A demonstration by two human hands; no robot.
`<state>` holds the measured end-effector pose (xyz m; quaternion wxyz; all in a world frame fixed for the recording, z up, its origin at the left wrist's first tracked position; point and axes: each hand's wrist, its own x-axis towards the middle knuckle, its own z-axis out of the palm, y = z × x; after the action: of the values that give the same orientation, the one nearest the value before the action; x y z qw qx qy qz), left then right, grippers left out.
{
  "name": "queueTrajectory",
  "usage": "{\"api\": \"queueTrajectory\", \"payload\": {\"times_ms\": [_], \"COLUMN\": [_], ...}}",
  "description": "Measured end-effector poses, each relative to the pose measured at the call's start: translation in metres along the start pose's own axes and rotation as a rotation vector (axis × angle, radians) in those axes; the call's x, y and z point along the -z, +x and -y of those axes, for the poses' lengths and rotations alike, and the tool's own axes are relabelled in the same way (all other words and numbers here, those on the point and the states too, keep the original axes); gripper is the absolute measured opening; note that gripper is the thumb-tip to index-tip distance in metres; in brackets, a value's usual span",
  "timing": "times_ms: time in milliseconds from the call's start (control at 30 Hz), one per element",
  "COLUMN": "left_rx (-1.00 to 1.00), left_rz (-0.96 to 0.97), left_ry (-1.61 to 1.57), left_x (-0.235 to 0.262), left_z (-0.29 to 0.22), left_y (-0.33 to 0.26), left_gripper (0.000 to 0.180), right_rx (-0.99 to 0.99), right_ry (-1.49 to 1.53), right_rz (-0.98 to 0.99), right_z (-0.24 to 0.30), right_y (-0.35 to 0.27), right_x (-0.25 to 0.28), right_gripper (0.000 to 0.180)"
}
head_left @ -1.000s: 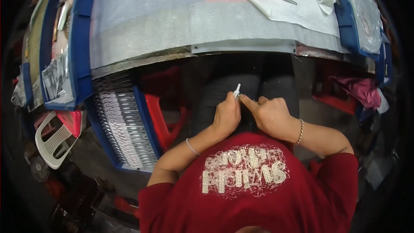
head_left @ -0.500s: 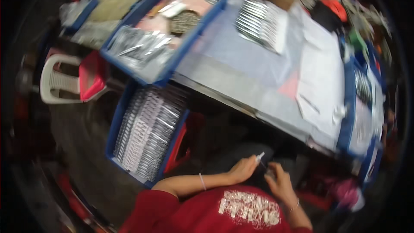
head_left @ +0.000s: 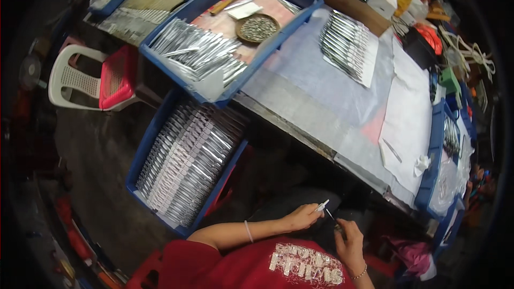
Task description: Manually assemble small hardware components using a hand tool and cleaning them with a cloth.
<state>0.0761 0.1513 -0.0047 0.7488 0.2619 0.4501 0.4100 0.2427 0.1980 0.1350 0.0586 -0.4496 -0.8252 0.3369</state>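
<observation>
Low in front of my body, my left hand [head_left: 301, 218] is closed round a small whitish-silver piece [head_left: 322, 205] whose tip sticks out past the fingers. My right hand [head_left: 350, 236], just to its right, grips a tool with a thin metal shaft [head_left: 330, 214]. That shaft points up and left toward the silver piece; whether they touch I cannot tell. The tool's handle is mostly covered by my fingers. Both hands are over my dark-clad lap, short of the table [head_left: 300, 115].
A blue tray [head_left: 206, 99] on the table holds loose silvery strips, a hammer [head_left: 230, 3] and a round bowl [head_left: 272, 39] of small parts. Below it, another blue crate [head_left: 135, 188] carries rows of slim metal pieces. A red-and-white chair [head_left: 80, 77] stands at left.
The view has shifted and become sharper, with the table lying a little further right. My hands stay close together, and the right hand's thin shaft shows more clearly.
</observation>
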Motion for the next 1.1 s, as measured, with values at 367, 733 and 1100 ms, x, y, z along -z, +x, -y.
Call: {"api": "queueTrajectory", "payload": {"times_ms": [367, 733, 1100], "left_rx": [0.176, 0.265, 0.125], "left_rz": [0.024, 0.007, -0.09], "left_ry": [0.025, -0.112, 0.196], "left_x": [0.004, -0.007, -0.017], "left_z": [-0.019, -0.02, -0.014], "left_y": [0.007, 0.005, 0.001], "left_gripper": [0.021, 0.018, 0.018], "right_rx": [0.002, 0.009, -0.103], "right_ry": [0.139, 0.27, 0.321], "right_rz": [-0.145, -0.174, -0.169], "right_z": [-0.019, -0.049, -0.049], "right_y": [0.002, -0.004, -0.01], "right_x": [-0.002, -0.014, -0.022], "right_gripper": [0.032, 0.031, 0.028]}}
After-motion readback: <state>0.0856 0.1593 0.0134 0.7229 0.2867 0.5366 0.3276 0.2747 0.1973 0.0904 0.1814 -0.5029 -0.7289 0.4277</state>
